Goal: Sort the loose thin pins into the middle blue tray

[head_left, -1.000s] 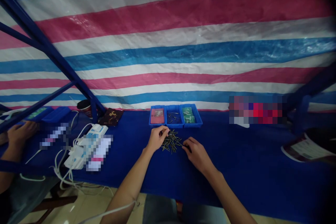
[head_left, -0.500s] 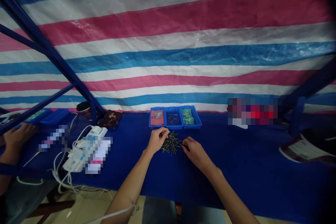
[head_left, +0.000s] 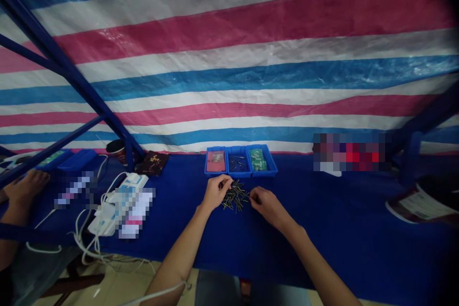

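Note:
A loose pile of thin, long metal pieces [head_left: 236, 196], dark and brassy like screws, lies on the blue tabletop. At the pile's upper left edge, my left hand [head_left: 217, 190] has its thumb and fingertips pinched together; what they hold, if anything, is too small to make out. My right hand [head_left: 265, 204] is closed at the right edge of the pile, its fingers curled, and anything inside is hidden. Just behind the pile stand three joined blue bins: the left bin [head_left: 206, 166] with pink cards, the middle bin [head_left: 239, 174] with thin dark pieces, the right bin [head_left: 275, 172] with green pieces.
Left on the table lie a white power strip [head_left: 132, 184] with cables, a blurred paper and a dark brown packet [head_left: 154, 162]. A co-worker's hand [head_left: 30, 184] rests farther left. At right stands a labelled tub [head_left: 418, 203]. A striped tarp [head_left: 229, 76] hangs behind.
Both hands stay almost where they were, at the two sides of the pile. The right fingers have curled slightly; the whole view has shifted a few pixels.

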Demonstrator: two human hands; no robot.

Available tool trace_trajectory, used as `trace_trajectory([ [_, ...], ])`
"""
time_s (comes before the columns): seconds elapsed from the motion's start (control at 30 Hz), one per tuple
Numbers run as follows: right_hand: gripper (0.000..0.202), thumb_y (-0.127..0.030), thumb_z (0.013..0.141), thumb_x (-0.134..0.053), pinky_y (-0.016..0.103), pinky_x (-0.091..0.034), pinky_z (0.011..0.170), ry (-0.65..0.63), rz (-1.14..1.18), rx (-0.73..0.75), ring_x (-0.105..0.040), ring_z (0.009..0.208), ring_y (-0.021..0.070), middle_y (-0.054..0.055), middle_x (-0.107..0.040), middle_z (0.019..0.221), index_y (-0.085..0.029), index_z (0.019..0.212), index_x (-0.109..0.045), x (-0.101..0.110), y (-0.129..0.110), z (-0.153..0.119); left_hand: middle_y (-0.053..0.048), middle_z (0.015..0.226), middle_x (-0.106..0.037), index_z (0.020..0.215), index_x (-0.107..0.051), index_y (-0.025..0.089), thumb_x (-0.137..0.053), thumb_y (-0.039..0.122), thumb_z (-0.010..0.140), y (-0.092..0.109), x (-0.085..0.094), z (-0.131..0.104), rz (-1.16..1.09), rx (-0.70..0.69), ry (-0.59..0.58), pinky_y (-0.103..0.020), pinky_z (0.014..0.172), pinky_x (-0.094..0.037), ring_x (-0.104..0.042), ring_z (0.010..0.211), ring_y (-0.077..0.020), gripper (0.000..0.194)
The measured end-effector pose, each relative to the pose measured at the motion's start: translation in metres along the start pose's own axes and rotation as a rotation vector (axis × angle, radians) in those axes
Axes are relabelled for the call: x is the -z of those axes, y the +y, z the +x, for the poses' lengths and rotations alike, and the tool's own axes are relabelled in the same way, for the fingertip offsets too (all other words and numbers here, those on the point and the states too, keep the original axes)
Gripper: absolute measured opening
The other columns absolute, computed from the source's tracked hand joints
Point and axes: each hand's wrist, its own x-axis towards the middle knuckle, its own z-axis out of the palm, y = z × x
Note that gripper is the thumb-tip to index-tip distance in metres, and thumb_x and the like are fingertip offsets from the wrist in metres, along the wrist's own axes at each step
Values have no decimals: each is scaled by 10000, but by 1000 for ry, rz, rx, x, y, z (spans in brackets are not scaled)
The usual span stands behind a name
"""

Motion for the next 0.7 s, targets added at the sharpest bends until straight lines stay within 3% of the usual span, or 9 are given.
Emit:
trace_trajectory([
  [0.13, 111, -245, 848, -562, 235, -404, 580, 9, 171, -16, -560, 582, 127, -14, -640, 674, -199, 815, -657, 10, -9, 9, -20, 695, -688, 920, -704, 146, -525, 396, 969, -1, 0, 0, -12, -1, 7, -217, 587, -406, -559, 579, -118, 311],
  [0.27, 159, -294, 852, -597, 235, -406, 589, 24, 198, 53, -559, 578, 126, -11, -660, 661, -199, 845, -724, 13, -22, 28, -34, 721, -702, 975, -716, 144, -552, 395, 953, -1, -1, 0, -23, 1, -7, -219, 572, -400, -575, 595, -128, 300],
  [0.47, 150, -294, 861, -619, 240, -422, 604, 90, 276, 77, -566, 586, 134, -6, -679, 672, -199, 852, -734, -3, -27, 46, -27, 701, -687, 866, -729, 147, -571, 373, 943, -1, -1, 1, 41, -8, -27, -219, 580, -395, -559, 599, -123, 286],
  [0.7, 159, -323, 899, -596, 265, -465, 674, 261, 306, 111, -601, 669, 157, 24, -708, 818, -218, 888, -715, -13, -22, 38, -35, 730, -701, 917, -732, 154, -568, 374, 944, -2, -2, 1, 39, -5, -71, -228, 602, -419, -582, 620, -134, 276],
])
